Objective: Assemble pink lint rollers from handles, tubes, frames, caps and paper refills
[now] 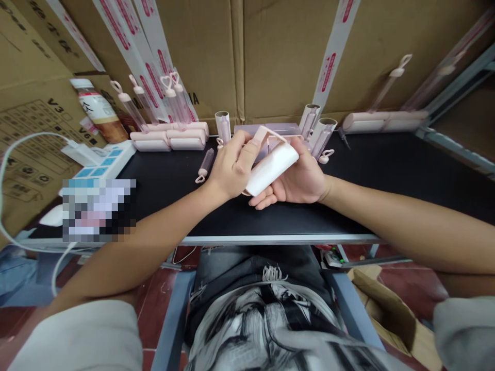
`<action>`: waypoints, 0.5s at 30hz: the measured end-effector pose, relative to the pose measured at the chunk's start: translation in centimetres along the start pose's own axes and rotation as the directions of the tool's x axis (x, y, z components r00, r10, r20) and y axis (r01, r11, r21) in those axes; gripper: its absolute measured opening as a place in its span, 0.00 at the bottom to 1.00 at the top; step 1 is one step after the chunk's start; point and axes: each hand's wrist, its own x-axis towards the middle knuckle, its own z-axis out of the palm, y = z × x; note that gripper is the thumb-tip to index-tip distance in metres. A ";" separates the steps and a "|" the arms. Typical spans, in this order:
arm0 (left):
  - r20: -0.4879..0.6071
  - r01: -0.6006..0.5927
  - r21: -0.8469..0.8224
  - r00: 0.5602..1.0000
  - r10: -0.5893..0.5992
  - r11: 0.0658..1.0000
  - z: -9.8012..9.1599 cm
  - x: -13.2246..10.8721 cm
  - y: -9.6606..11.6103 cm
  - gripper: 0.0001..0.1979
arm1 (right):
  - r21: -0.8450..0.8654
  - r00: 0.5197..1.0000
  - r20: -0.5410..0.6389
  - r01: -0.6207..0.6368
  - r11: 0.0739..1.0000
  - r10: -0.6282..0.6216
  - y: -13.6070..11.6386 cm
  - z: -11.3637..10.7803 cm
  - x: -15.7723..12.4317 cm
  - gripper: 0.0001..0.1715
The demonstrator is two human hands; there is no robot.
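Note:
Over the black tabletop (166, 190) I hold a lint roller head, a white sticky-paper roll (273, 167) with a pale pink plastic frame (262, 135) along its upper side. My left hand (232, 167) is closed on its left end, thumb on the pink part. My right hand (303, 178) wraps the right end from behind and below, with fingertips showing under the roll. A clear handle with a pink loop (204, 166) lies left of my left hand. Beyond my right hand, a white paper roll (325, 131) stands upright with a clear handle piece against it.
Lint rollers (187, 138) with upright clear handles stand at the back left, and others (382, 122) at the back right. A lilac box (247, 129) sits behind my hands. On the left are a power strip (106, 167), a drink bottle (101, 113) and a blurred-out object (98, 211).

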 end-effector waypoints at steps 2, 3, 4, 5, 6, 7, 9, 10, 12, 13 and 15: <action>-0.029 -0.031 0.018 0.999 0.031 0.999 0.2 -0.3 0.2 0.28 | 0.013 0.999 -0.019 0.040 0.999 -0.040 0.0 0.3 0.2 0.56; -0.039 -0.042 0.014 0.998 0.043 0.999 0.3 -0.4 0.2 0.29 | 0.019 0.997 -0.032 0.066 0.998 -0.065 0.0 0.4 0.3 0.55; -0.049 -0.052 0.003 0.997 0.052 0.999 0.4 -0.6 0.3 0.30 | 0.024 0.995 -0.046 0.092 0.995 -0.091 0.0 0.5 0.4 0.53; -0.057 -0.061 -0.013 0.997 0.060 0.998 0.5 -0.7 0.4 0.31 | 0.025 0.992 -0.058 0.114 0.993 -0.113 0.1 0.6 0.4 0.51; -0.061 -0.071 -0.032 0.996 0.069 0.997 0.6 -0.7 0.4 0.32 | 0.022 0.989 -0.068 0.130 0.991 -0.128 0.1 0.6 0.5 0.50; -0.065 -0.093 -0.051 0.994 0.090 0.994 0.7 -0.8 0.4 0.32 | 0.015 0.988 -0.077 0.139 0.990 -0.137 0.2 0.7 0.5 0.49; -0.071 -0.154 -0.066 0.986 0.150 0.986 0.8 -0.7 0.2 0.33 | -0.009 0.986 -0.086 0.141 0.990 -0.141 0.3 0.9 0.5 0.47; -0.071 -0.188 -0.061 0.980 0.184 0.980 0.7 -0.6 0.0 0.32 | -0.023 0.986 -0.087 0.140 0.990 -0.141 0.3 1.0 0.5 0.46; -0.061 -0.260 -0.041 0.964 0.257 0.965 0.5 -0.3 -0.4 0.31 | -0.048 0.986 -0.084 0.143 0.989 -0.147 0.2 1.1 0.3 0.44; -0.054 -0.294 -0.033 0.955 0.292 0.955 0.3 -0.2 -0.6 0.31 | -0.058 0.985 -0.080 0.147 0.987 -0.151 0.1 1.2 0.2 0.43; -0.027 -0.368 -0.026 0.930 0.368 0.929 -0.1 0.1 -0.8 0.32 | -0.077 0.986 -0.071 0.147 0.986 -0.152 0.0 1.3 0.0 0.42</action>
